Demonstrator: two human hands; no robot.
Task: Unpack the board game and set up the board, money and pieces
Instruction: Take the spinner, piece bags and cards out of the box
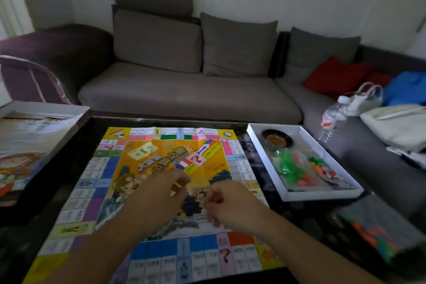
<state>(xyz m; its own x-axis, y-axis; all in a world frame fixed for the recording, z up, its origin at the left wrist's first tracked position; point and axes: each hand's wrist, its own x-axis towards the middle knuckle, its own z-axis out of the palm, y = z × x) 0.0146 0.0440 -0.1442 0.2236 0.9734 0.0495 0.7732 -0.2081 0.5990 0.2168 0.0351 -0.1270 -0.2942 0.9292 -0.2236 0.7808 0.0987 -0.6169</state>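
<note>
The paper game board (92, 193) lies unfolded on the dark table. A row of cards (198, 157) with flags and a question mark lies slanted across its yellow middle. My left hand (159, 193) hovers over the board's centre with its fingers curled, and a thin yellow band (178, 184) shows at its fingertips. Beside it my right hand (227, 203) has its fingers curled in, with nothing visible in them. The white box tray (299, 196) at the right holds a bag of green and orange pieces (297, 168) and a round black item (277, 139).
The box lid (34, 143) lies at the table's left edge. A blurred colourful packet (378, 235) sits at the right front. A water bottle (332, 117) stands past the tray. A grey sofa (184, 94) with cushions and bags runs behind and to the right.
</note>
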